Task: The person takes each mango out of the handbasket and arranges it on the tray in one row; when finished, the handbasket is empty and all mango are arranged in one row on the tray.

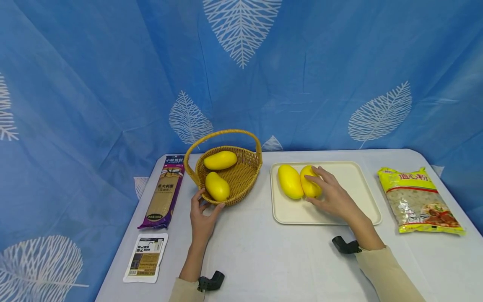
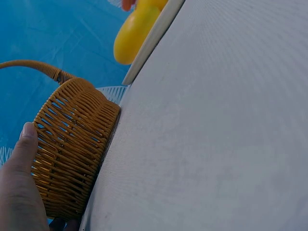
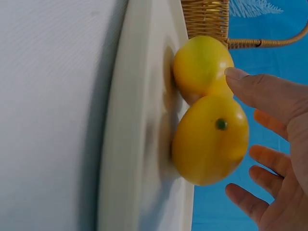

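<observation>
A wicker basket [image 1: 245, 178] with an arched handle holds two yellow mangoes, one at the back [image 1: 220, 160] and one at the front [image 1: 217, 187]. My left hand [image 1: 203, 222] grips the basket's near left edge, its thumb against the woven side in the left wrist view. Two more mangoes lie side by side on a cream tray [image 1: 362, 201]: a left mango [image 1: 289, 181] and a right mango [image 1: 309, 186]. Around the right one my right hand [image 1: 333, 197] spreads its fingers. In the right wrist view, a gap shows between those fingers and the nearer mango [image 3: 209, 144].
Left of the basket lies a purple-edged pack of spaghetti [image 1: 164, 195], with a small white pouch [image 1: 146, 258] nearer the front. A yellow bag of pasta [image 1: 420, 201] is to the tray's right. Behind the white-covered table [image 1: 264, 251] hangs a blue leaf-patterned cloth [image 1: 302, 75].
</observation>
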Action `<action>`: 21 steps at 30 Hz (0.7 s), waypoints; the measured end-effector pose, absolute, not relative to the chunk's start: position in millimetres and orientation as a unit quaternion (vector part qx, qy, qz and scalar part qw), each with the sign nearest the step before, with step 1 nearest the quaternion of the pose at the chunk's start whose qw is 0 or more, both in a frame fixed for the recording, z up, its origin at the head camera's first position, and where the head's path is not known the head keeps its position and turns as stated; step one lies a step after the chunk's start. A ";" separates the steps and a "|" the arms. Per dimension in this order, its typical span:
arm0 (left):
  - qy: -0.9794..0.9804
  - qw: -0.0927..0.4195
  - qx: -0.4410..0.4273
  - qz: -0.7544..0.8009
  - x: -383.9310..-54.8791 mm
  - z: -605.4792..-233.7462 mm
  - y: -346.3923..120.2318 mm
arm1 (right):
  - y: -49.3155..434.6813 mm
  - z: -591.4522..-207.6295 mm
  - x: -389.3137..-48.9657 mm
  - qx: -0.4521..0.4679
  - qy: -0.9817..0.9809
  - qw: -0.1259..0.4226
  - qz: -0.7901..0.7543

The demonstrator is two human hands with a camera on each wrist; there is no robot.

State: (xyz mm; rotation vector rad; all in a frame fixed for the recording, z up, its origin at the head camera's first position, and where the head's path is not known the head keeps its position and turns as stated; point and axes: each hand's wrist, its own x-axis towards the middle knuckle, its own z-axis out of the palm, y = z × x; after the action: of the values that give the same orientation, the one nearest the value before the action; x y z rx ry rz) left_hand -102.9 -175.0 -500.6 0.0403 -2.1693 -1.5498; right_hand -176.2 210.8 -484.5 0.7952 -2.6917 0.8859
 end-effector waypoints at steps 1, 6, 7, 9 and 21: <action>-0.791 0.236 0.014 -0.564 -102.8 -500.6 -175.1 | 210.0 -483.4 -175.8 0.269 -0.910 0.103 0.298; -0.790 0.239 0.010 -0.564 -103.4 -501.3 -175.7 | 202.4 -473.6 -173.8 0.269 -0.908 0.109 0.301; -0.790 0.239 0.009 -0.565 -103.6 -501.5 -176.0 | 200.0 -470.9 -173.6 0.271 -0.908 0.108 0.302; -0.788 0.238 0.008 -0.568 -103.9 -502.0 -176.5 | 194.5 -465.1 -173.3 0.276 -0.905 0.110 0.305; -0.785 0.238 0.007 -0.572 -103.3 -502.9 -177.7 | 141.8 -431.3 -176.4 0.312 -0.886 0.067 0.336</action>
State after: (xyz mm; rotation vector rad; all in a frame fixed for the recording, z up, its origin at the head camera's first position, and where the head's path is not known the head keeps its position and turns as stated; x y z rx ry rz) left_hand -103.3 -177.7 -502.9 0.0188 -2.1511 -1.5675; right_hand -176.4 141.8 -431.3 0.9402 -2.6720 1.0136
